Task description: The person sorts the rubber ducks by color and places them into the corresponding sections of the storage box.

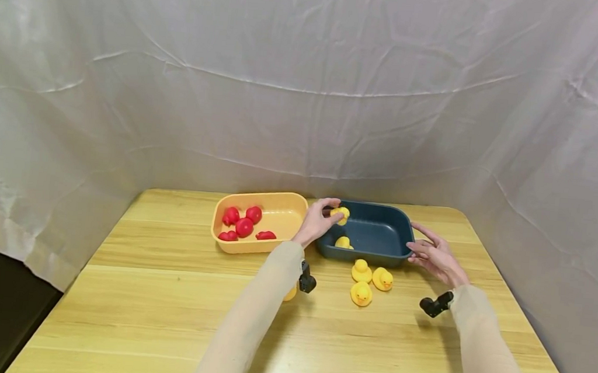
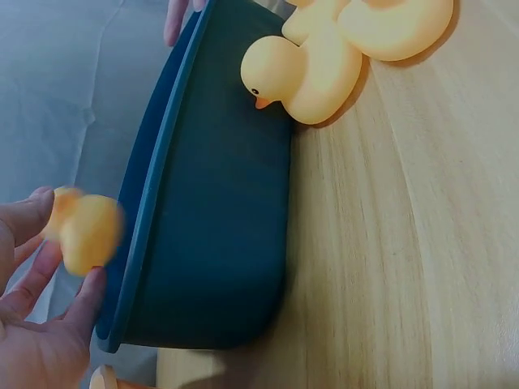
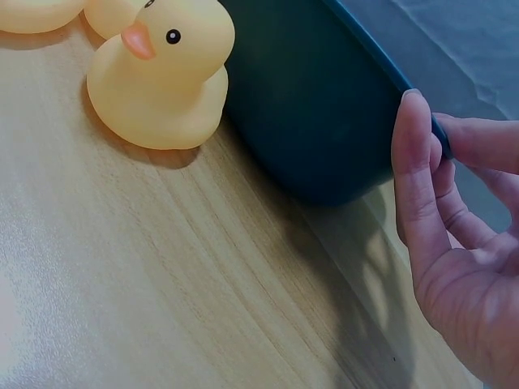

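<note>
My left hand [image 1: 319, 218] holds a yellow rubber duck [image 1: 341, 215] between thumb and fingers, over the left end of the dark blue bin [image 1: 372, 257]. In the left wrist view that duck [image 2: 91, 235] looks blurred beside the bin's rim. Another duck [image 1: 344, 243] lies inside the bin. At the bin's right end, my right hand [image 1: 437, 257] pinches the rim, as the right wrist view shows with the thumb and fingers on either side of the bin wall [image 3: 324, 121]. Three more ducks [image 1: 361, 294] sit on the table just in front of the bin.
A yellow-orange bin [image 1: 249, 247] with several red toys [image 1: 245, 227] stands left of the blue one. Part of a yellow thing [image 1: 290, 293] shows beside the left forearm. A grey curtain [image 1: 304, 122] hangs behind the wooden table [image 1: 162, 316].
</note>
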Action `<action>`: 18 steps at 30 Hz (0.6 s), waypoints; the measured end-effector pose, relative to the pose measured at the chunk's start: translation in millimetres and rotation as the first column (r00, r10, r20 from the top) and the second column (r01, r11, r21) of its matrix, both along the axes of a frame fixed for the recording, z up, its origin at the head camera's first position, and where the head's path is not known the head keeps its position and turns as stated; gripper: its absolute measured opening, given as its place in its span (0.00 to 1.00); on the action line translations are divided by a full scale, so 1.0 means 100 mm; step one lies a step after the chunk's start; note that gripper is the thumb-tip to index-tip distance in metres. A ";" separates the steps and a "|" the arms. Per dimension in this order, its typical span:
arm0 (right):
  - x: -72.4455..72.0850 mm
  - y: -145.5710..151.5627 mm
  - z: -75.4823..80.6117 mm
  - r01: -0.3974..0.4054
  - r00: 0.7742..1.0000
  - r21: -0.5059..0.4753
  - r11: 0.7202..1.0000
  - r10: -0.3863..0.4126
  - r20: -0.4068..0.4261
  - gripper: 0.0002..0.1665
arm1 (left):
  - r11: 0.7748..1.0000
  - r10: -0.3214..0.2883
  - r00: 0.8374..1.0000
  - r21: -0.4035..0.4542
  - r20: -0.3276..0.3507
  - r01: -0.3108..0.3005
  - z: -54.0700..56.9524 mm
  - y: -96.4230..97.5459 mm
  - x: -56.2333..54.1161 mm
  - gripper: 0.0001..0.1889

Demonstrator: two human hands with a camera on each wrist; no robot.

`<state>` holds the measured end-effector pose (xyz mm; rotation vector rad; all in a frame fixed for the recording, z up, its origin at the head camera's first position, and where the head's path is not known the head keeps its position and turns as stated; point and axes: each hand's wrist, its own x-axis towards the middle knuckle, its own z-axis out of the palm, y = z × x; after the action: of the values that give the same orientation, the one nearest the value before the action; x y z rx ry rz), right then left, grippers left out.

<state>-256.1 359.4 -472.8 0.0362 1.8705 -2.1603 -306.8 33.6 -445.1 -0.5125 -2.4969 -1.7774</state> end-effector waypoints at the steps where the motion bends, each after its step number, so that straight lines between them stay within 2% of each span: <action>1: 0.00 0.00 0.00 0.001 1.000 0.000 1.000 -0.001 0.000 0.47 | 1.000 0.000 1.000 0.008 0.000 0.000 0.00 0.00 0.00 0.23; 10: 0.00 -0.01 0.00 0.002 1.000 -0.011 1.000 -0.002 0.000 0.47 | 1.000 -0.014 1.000 0.018 -0.013 0.014 -0.01 -0.04 0.00 0.21; 18: 0.00 0.01 0.00 -0.011 1.000 -0.024 1.000 0.011 0.001 0.47 | 0.994 -0.110 0.994 0.021 -0.004 0.110 0.04 -0.17 0.09 0.21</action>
<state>-256.4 360.3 -473.3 0.0219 1.8395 -2.1753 -298.3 16.3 -441.6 -0.6631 -2.4907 -1.8356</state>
